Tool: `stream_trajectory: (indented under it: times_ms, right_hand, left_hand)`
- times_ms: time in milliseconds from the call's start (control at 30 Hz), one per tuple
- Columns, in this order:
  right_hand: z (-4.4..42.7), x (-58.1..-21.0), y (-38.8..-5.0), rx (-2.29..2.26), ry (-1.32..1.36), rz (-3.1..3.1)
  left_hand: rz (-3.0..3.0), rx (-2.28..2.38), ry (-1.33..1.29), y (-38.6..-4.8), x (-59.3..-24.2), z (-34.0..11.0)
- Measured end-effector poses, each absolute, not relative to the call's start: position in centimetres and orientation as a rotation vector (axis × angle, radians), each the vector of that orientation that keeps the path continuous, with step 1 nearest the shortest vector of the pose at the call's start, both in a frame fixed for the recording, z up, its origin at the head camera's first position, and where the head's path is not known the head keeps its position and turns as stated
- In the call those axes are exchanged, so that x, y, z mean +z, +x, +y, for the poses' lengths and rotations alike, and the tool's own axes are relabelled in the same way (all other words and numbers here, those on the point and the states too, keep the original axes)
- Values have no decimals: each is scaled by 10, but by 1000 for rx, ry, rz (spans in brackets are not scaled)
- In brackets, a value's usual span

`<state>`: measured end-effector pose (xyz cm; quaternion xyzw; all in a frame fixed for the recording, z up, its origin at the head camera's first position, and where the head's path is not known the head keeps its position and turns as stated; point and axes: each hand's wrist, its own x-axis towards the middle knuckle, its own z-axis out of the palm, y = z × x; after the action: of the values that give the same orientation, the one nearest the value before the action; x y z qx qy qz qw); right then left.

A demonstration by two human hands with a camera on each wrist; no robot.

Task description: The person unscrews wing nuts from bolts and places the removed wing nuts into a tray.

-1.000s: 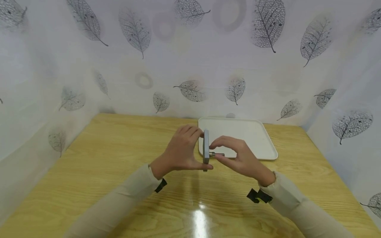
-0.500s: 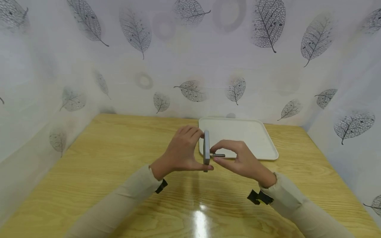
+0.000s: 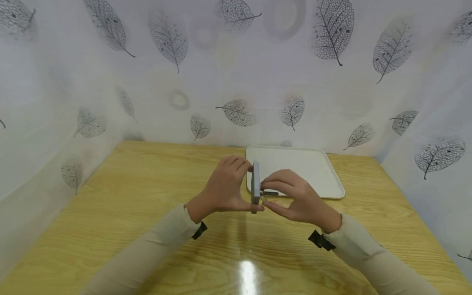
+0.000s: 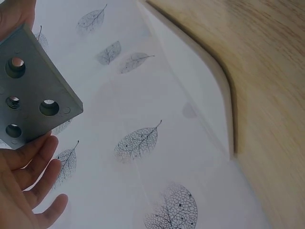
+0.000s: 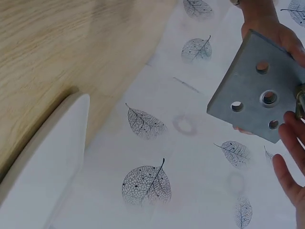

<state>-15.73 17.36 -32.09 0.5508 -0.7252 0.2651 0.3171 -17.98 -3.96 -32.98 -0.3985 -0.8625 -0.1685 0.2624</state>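
Observation:
My left hand (image 3: 228, 184) grips a flat grey metal plate (image 3: 255, 182) on edge, fingers at its upper end and thumb at its lower end. Several round holes pierce the plate (image 5: 252, 86), and the middle one looks threaded. On the plate's right face sits a small brass-coloured fitting (image 5: 300, 101), partly cut off by the right wrist view's edge. From there a thin dark rod (image 3: 271, 193) sticks out to the right. My right hand (image 3: 299, 197) pinches at the fitting, fingertips above and thumb below; exact contact is hard to see.
A white rectangular tray (image 3: 295, 157) lies behind the hands at the back right of the wooden table (image 3: 166, 176). White curtain with leaf prints (image 3: 221, 82) surrounds the back and sides. Black straps (image 3: 321, 240) are around the wrists.
My right hand's fingers and thumb have shifted around the fitting and now stand farther apart than half a second ago. The left hand and plate have stayed almost still.

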Motion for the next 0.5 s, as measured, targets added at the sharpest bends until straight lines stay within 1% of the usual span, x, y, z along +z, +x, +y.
stream_trajectory:
  times_ms: [200, 500]
  right_hand:
    - [173, -318, -160, 535, 1474, -1761]
    - [177, -318, -160, 663, 1421, -1901]
  left_hand:
    - [-2338, -455, -1076, -180, -330, -39]
    - [-2317, -446, -1088, -180, -330, -40]
